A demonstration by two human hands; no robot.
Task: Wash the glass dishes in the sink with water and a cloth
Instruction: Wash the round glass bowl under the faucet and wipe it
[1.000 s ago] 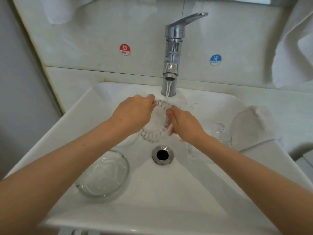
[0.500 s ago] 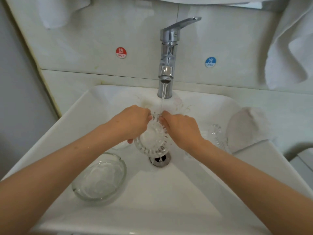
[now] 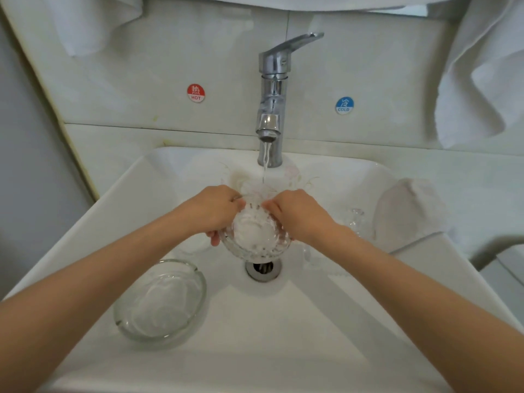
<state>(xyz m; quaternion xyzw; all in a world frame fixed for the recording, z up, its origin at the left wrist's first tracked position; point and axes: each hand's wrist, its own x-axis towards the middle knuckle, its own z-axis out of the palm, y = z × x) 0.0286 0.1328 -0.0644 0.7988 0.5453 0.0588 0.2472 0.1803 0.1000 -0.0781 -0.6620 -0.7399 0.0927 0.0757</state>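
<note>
Both bare forearms are stretched forward; a cut-glass dish [image 3: 255, 236] is gripped between the left hand [image 3: 217, 211] and right hand [image 3: 298, 217].

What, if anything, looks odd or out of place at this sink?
Nothing looks broken or spilled. The left hand and right hand hold the cut-glass bowl under the running tap. Only a white cloth looks untidy, slumped over the right rim of the sink.
</note>
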